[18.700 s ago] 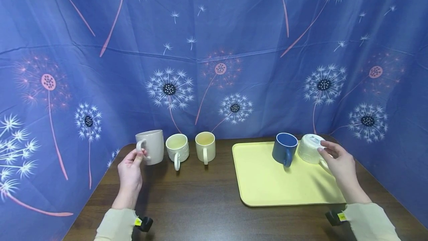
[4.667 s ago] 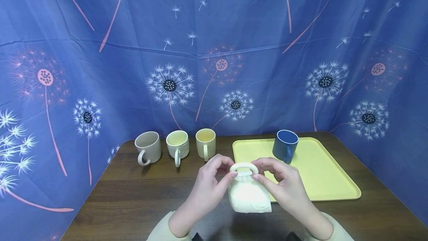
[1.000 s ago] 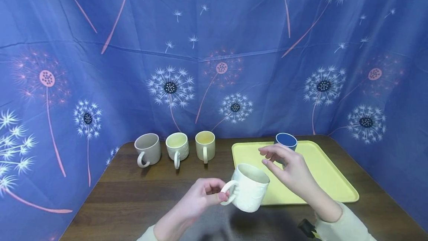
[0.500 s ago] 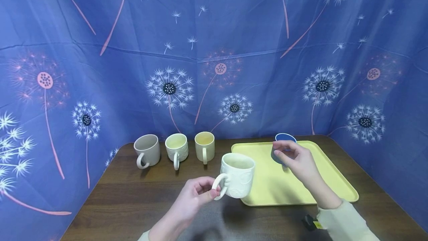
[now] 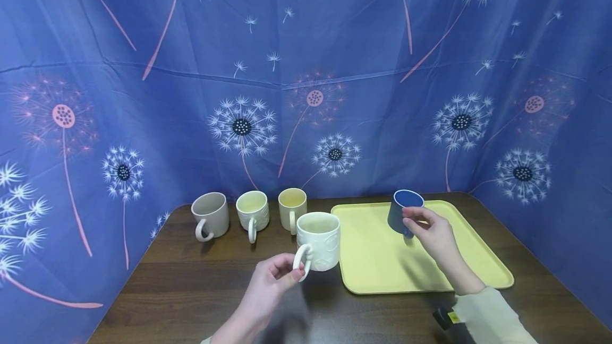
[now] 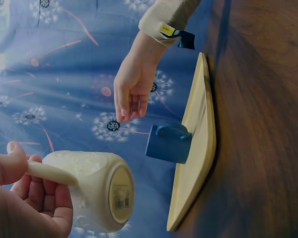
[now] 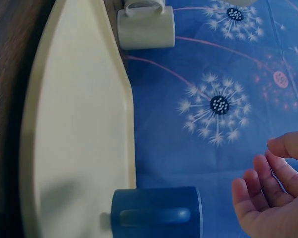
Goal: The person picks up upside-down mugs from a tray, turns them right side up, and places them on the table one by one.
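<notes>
My left hand [image 5: 268, 288] pinches the handle of a white embossed mug [image 5: 325, 243], upright and raised over the table left of the tray. Its printed base [image 6: 121, 193] shows in the left wrist view. My right hand [image 5: 436, 235] hangs above the yellow tray [image 5: 377, 269], fingers loosely curled around nothing. Beside it a blue mug [image 5: 399, 214] stands upright on the tray, partly covered by the fingers in the head view. In the right wrist view a gap shows between the right hand [image 7: 278, 193] and the blue mug [image 7: 156, 213].
Along the table's back left stand a grey mug [image 5: 212, 216], a pale green embossed mug [image 5: 253, 211] and a cream mug [image 5: 291, 208], all upright with handles forward. A blue dandelion-print curtain [image 5: 306, 68] hangs behind the brown table [image 5: 191, 285].
The white mug, earlier upside down on the tray, then held by both hands, is now upright in the left hand alone, moved leftward. My right hand let go and drew right. The grey mug was set down.
</notes>
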A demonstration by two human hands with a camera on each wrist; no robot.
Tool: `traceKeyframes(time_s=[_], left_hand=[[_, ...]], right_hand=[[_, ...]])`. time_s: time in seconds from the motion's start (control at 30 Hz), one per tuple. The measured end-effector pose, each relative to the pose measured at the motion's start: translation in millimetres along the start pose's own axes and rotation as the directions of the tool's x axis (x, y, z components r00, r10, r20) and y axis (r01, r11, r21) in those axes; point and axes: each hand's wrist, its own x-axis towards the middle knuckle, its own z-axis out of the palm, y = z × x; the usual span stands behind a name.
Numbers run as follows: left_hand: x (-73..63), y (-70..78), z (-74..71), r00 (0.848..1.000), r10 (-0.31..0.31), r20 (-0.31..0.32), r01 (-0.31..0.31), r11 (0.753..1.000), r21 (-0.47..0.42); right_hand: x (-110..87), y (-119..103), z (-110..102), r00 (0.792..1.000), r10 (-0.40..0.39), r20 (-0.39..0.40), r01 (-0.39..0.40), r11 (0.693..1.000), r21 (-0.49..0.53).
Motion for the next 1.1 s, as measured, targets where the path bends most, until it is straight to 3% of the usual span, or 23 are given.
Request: traceKeyframes(time_s=[0.3,0.57,0.77,1.1], left_hand=[[-1.2,-12.7,-1.3,0.998,-0.007,-0.067,0.006,1.0,-0.004],[-0.8,-21.8,0.7,0.99,0.017,-0.14,-0.015,1.0,0.016],[4.4,-29.9,-2.6,0.988,-0.003,-0.156,0.007,1.0,0.024],[11.4,-42.5,-7.6,0.983,-0.024,-0.181,0.029,0.999,0.026]], right_hand=[[0.5,18,1,0.997,0.056,-0.057,-0.06,0.996,-0.064],[0.3,30,0,0.995,0.092,-0.045,-0.098,0.983,-0.156],[1.2,47,2,0.993,0.119,-0.021,-0.121,0.97,-0.212],[2.4,56,4,0.986,0.167,-0.019,-0.167,0.956,-0.243]])
